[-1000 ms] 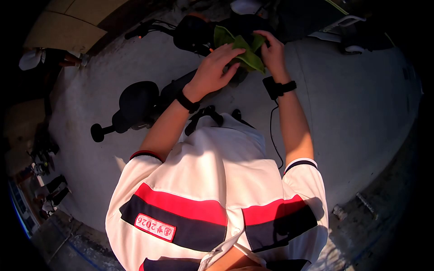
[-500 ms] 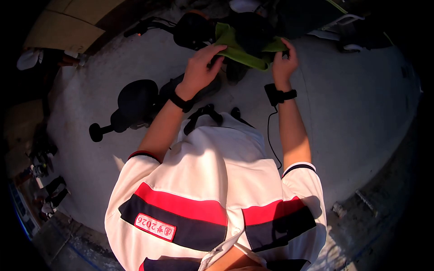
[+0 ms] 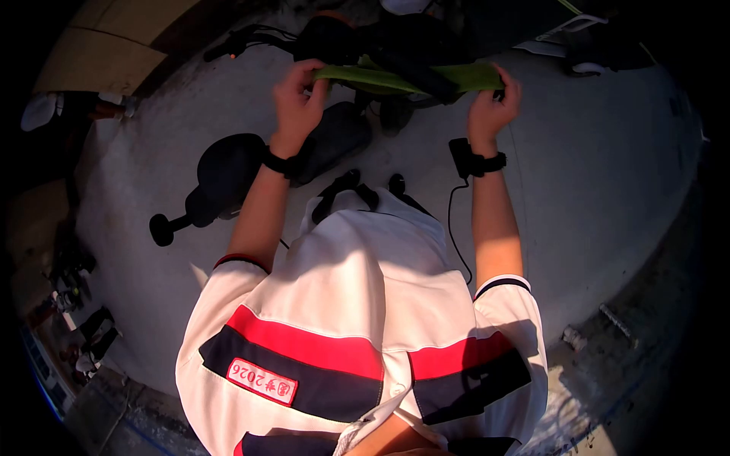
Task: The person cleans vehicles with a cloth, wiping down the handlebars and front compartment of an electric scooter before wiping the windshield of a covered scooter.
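A green cloth (image 3: 365, 78) is stretched sideways between my two hands near the top of the view. My left hand (image 3: 299, 102) pinches its left end, and my right hand (image 3: 494, 105) grips its right end. A dark, elongated part crosses over the middle of the cloth; what it belongs to is too dark to tell. Behind the cloth is a dark scooter-like vehicle (image 3: 327, 39) with a handlebar at its left. Both my wrists wear black bands, and a cable hangs from the right one.
A black seat-like object (image 3: 230, 163) lies left of my body on the grey ground (image 3: 601, 182). Another dark vehicle with pale trim (image 3: 544, 47) stands at the upper right. Tan panels (image 3: 110, 49) are at the upper left, and white objects at the far left.
My left hand has moved left and up, and my right hand slightly right and down. The green cloth, earlier bunched and sagging, is now pulled wider and straighter.
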Tool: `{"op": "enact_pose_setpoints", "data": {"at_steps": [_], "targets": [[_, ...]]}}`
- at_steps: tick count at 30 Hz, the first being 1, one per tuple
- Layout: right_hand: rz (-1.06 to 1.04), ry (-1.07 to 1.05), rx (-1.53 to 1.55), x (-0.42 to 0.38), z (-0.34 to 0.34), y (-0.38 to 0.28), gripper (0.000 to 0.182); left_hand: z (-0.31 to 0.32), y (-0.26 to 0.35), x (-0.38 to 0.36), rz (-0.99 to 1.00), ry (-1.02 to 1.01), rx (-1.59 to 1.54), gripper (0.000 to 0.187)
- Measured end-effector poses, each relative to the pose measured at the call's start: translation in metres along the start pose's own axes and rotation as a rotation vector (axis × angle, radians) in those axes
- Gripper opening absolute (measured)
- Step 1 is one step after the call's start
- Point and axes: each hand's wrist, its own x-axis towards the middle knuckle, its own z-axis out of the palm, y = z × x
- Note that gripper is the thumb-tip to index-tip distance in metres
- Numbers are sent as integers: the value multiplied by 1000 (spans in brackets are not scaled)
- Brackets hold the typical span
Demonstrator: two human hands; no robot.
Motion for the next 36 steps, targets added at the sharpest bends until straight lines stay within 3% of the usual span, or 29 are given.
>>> {"op": "enact_pose_setpoints", "data": {"at_steps": [9,19,25,31,36], "targets": [[324,211,250,8,9,-7,18,-3,4,8,174,-321,21,20],[252,302,270,19,9,-3,22,-6,11,2,422,-598,2,18],[224,265,222,22,8,-8,27,-4,34,9,535,-649,-51,15],[279,266,231,19,9,6,25,0,32,5,485,-602,-42,14],[366,52,391,24,22,29,22,18,28,-1,422,-304,98,13]]}}
